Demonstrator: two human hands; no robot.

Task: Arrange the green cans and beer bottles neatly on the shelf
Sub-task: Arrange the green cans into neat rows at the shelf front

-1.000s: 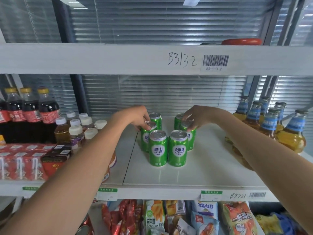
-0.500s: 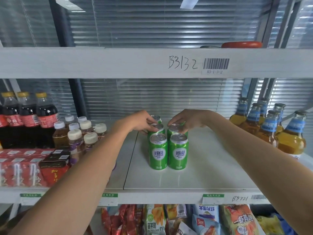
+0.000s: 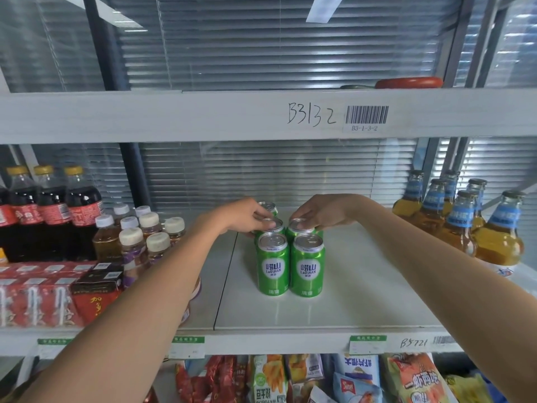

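Several green cans stand in two tight columns in the middle of the white shelf. The front pair faces me with white labels. My left hand grips the top of the second can in the left column; a further can shows behind it. My right hand holds the top of the second can in the right column. Several beer bottles with blue labels and amber liquid stand grouped at the shelf's right end.
Dark cola bottles and white-capped tea bottles crowd the shelf's left side, with red cartons in front of them. Snack bags fill the shelf below. The upper shelf beam hangs overhead.
Both hands have pulled the second-row cans forward and inward, so they now sit snug behind the front pair. The view has shifted slightly downward.
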